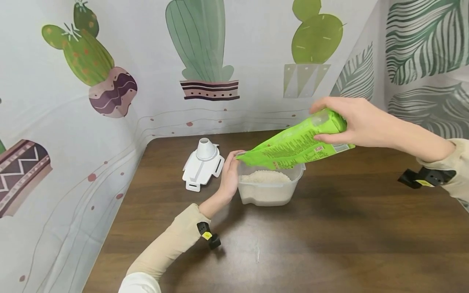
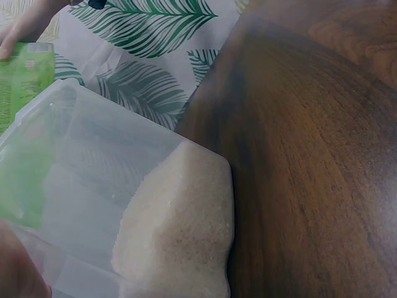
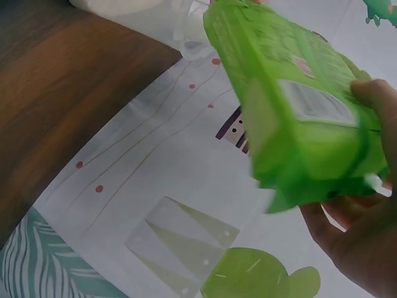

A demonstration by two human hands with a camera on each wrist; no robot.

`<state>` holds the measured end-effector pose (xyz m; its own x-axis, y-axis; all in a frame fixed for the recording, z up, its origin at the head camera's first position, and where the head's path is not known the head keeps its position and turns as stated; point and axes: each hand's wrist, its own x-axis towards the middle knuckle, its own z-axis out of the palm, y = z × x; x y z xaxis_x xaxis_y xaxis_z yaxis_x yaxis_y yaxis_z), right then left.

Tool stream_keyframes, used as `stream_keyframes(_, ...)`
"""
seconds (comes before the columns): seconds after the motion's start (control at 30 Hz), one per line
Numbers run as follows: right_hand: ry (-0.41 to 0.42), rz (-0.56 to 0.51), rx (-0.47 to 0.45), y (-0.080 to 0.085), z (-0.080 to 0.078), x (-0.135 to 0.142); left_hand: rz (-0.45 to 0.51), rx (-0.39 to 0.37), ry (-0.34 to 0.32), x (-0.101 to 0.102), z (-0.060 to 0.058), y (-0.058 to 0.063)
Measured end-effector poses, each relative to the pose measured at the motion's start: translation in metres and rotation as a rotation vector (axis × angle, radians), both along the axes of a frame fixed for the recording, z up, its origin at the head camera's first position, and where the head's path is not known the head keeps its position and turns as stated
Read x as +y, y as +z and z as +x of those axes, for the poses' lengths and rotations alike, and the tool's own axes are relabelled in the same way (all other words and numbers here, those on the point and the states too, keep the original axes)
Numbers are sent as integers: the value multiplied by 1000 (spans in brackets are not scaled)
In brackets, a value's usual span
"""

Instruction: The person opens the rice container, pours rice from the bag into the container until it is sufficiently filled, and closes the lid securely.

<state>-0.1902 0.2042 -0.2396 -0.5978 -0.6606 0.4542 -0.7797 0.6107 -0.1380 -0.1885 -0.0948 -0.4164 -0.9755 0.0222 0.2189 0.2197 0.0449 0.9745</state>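
A bright green bag (image 1: 289,142) is tilted over a translucent plastic container (image 1: 267,197), its bottom end raised and its mouth low. My right hand (image 1: 360,122) grips the raised end, thumb on the near side and fingers over the far side; the right wrist view shows the bag (image 3: 298,93) in that grip. At the container's left rim, my left hand (image 1: 230,177) pinches the bag's mouth with its fingertips. White rice (image 1: 266,176) lies heaped inside; through the wall in the left wrist view, the rice (image 2: 180,230) slopes to one side.
A white lid (image 1: 203,167) with a cone-shaped spout and side clips lies left of the container on the brown wooden table (image 1: 329,240). Behind the table hangs a cloth (image 1: 256,49) printed with cacti and leaves.
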Motion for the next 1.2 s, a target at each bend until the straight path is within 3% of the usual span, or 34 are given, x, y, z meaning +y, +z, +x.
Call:
stream_keyframes(0.53, -57, 196, -41, -15, -4, 2, 5, 0, -2, 0, 0, 1)
stream_keyframes(0.93, 57, 314, 200, -26, -9, -2, -7, 11, 2, 0, -1, 0)
stream_keyframes(1.0, 41, 316, 163, -27, -10, -2, -18, 6, -2, 0, 0, 0)
stream_keyframes(1.2, -45, 222, -78, -33, -10, 6, -74, -7, 15, -1, 2, -1)
